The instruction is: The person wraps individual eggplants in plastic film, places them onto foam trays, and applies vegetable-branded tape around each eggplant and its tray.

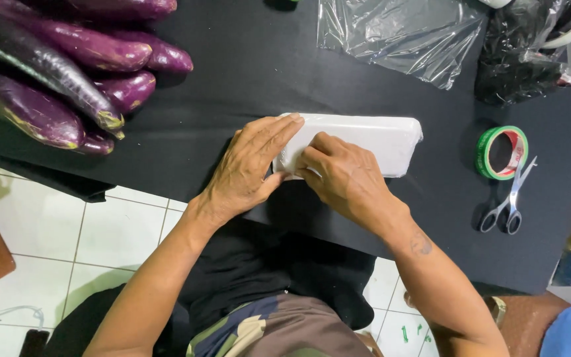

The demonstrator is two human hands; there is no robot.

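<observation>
Nearest the camera are the person's camouflage-patterned shorts (269,330) and two bare forearms reaching over the black surface (246,59). The left hand (249,168) lies flat, fingers stretched along the near end of a white wrapped package (371,139), its grip apart and pressing rather than clasping. The right hand (342,175) bends its fingertips (308,158) together, pinching the wrap at that same end. The package lies lengthwise at the middle of the surface (its far end points toward the tape). To its right sit a green roll of tape (502,153) and, just beside it, scissors (510,198). Purple eggplants (67,66) are heaped at the left, well apart, and clear plastic bags (398,33) lie beyond the package.
</observation>
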